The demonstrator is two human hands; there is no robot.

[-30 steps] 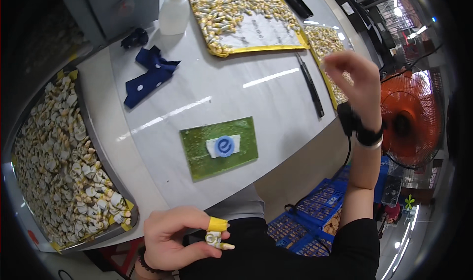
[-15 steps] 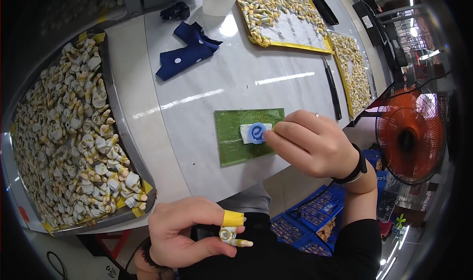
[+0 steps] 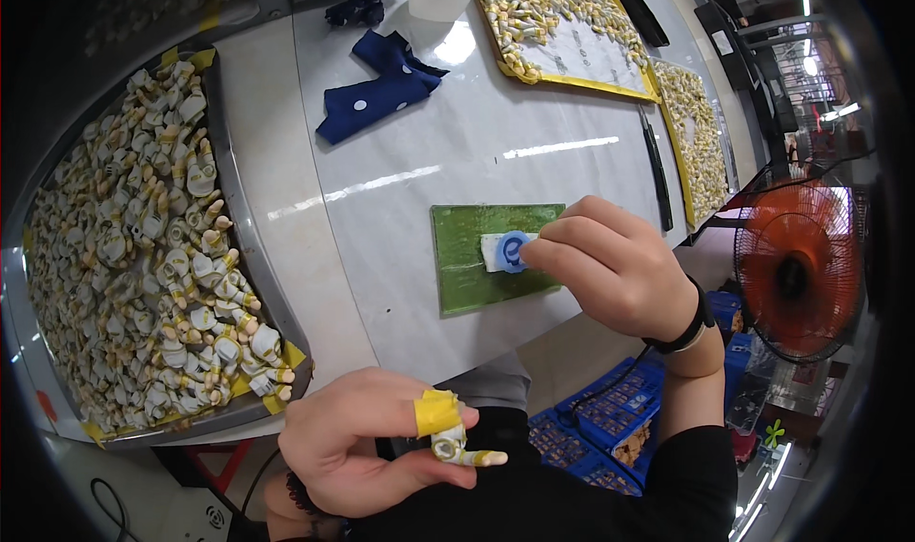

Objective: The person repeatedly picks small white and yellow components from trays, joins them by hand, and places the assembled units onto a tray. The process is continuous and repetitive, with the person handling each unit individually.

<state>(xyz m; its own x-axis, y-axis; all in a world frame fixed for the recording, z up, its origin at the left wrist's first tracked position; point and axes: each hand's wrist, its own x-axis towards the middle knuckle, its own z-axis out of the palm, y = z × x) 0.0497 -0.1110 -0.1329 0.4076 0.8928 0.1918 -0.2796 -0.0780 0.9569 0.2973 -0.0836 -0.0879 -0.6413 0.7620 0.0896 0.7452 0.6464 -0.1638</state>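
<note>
My left hand (image 3: 367, 437), low in view, pinches a small white figurine part (image 3: 448, 445) with yellowish trim and a peach-coloured tip pointing right. Yellow tape wraps the index finger. Over the table, my right hand (image 3: 624, 270) is closed, its fingertips pressed together at the right edge of a round light-blue disc (image 3: 512, 251) with a dark blue curled mark. Whatever those fingers hold is hidden. Under the disc lies a white pad (image 3: 490, 254), partly covered, on a green rectangular plate (image 3: 457, 289).
A large metal tray (image 3: 250, 285) full of similar figurine parts stands at left. Yellow-edged trays (image 3: 581, 82) of small parts lie at the far right, with a black pen-like tool (image 3: 656, 170) beside them. A dark blue dotted cloth (image 3: 376, 94) is at the back; an orange fan (image 3: 793, 270) stands right.
The whole view has shifted slightly, moving the table things rightward and up. My left hand has turned the figurine part a little. My right fingertips stay at the blue disc.
</note>
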